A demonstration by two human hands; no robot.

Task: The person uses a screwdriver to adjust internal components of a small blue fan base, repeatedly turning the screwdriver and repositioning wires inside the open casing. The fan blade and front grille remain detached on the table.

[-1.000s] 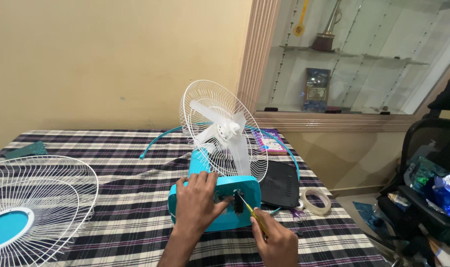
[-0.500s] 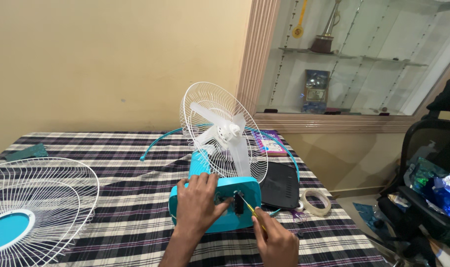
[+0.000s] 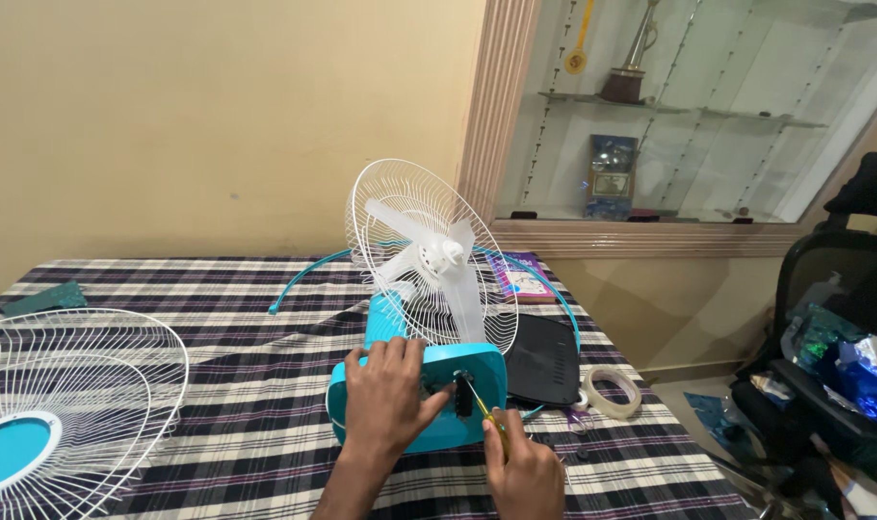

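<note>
Teal fan base | left hand splayed flat on it | right hand clenched round screwdriver

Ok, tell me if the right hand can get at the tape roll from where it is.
Probably yes. The tape roll lies on the table just right of the right hand, with only open cloth between them. But that hand holds a screwdriver against the fan base, so it isn't free.

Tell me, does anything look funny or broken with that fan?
Yes. The fan has only its back grille on; the blades are bare. Its front grille lies apart on the table's left. The left hand steadies the turquoise base while the right hand pokes in a screwdriver.
</note>
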